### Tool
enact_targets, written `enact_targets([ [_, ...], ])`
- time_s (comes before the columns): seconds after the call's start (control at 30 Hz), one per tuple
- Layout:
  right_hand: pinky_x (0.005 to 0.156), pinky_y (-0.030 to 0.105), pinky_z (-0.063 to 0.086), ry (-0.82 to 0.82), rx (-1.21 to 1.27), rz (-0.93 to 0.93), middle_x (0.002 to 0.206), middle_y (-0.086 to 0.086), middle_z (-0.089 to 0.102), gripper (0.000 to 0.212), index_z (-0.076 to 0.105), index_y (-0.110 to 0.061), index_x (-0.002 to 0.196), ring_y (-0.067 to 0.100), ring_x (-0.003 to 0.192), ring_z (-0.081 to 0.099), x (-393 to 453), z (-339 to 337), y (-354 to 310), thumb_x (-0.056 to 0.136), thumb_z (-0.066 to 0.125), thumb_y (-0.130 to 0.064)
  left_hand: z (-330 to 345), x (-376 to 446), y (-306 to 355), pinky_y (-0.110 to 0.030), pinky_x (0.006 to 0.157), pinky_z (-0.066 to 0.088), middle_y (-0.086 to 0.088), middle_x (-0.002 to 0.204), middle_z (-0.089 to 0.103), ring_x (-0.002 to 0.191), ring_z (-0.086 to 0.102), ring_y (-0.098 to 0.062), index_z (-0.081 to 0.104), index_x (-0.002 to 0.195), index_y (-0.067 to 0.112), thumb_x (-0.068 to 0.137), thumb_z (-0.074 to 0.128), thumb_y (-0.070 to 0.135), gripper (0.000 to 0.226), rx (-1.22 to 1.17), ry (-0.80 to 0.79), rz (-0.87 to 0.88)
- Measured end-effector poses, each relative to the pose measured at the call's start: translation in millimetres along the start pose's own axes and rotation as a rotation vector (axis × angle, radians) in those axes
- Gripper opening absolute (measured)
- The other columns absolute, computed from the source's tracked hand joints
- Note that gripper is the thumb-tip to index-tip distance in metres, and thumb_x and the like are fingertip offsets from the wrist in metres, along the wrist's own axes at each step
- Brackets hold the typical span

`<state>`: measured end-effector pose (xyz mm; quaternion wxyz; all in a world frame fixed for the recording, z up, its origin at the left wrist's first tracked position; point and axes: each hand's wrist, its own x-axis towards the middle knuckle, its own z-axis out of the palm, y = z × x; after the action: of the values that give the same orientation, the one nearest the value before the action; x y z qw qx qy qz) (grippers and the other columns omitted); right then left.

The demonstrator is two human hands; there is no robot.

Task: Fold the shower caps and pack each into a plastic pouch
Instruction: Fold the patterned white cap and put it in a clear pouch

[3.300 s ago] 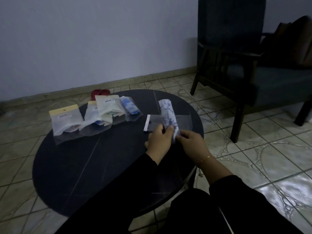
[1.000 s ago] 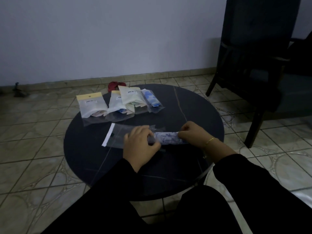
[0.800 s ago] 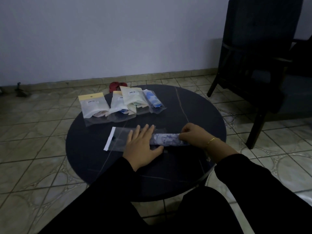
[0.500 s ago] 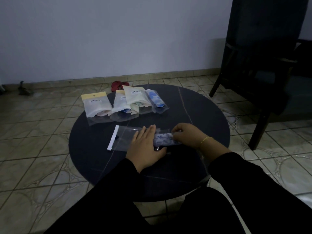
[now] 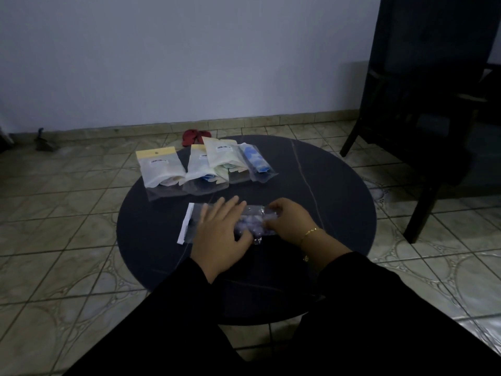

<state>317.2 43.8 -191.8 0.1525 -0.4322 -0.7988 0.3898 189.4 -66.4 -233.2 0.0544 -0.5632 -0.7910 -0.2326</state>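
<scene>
On the round dark table [image 5: 311,169], we press our left hand [image 5: 221,232] flat to pin the clear plastic pouch [image 5: 193,221], while our right hand [image 5: 291,222] pinches the folded blue-patterned shower cap [image 5: 250,225], feeding it inside.

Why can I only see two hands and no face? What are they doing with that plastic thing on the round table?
The camera sits on the person's head and looks down, so you see only their arms and hands. No robot here.

The left hand lies flat, fingers straight, pressing a clear plastic pouch onto the dark round table. The right hand, wearing a gold bracelet, has its fingers curled on a folded shower cap with a bluish pattern, at the pouch's open end. Some of the cap already looks inside the pouch.

Further back lie four packed pouches in a row. On the floor behind are something red and, to the right, a dark armchair.
</scene>
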Motion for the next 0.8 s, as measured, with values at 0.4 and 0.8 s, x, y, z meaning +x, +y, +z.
enact_targets([
  [0.4,0.084,0.033,0.051,0.01,0.256,0.054,0.115,0.013,0.058,0.034,0.046,-0.009,0.123,0.021,0.096,0.058,0,16,-9,0.09,0.054,-0.012,7,-5,-5,-0.04,0.116,-0.003,0.005,0.159,0.013,0.146,0.006,-0.019,0.013,0.151,0.03,0.078,-0.003,0.064,0.082,0.192,-0.127,-0.093],
  [0.8,0.083,0.027,0.046,0.106,0.059,-0.012,0.104,0.009,0.064,0.035,0.063,-0.014,0.096,0.022,0.096,0.059,-11,-24,35,0.084,0.04,0.009,-9,1,9,-0.034,0.115,-0.008,0.013,0.155,0.024,0.146,0.003,-0.012,0.035,0.143,0.038,0.086,0.017,0.042,0.059,-0.043,-0.322,0.103],
])
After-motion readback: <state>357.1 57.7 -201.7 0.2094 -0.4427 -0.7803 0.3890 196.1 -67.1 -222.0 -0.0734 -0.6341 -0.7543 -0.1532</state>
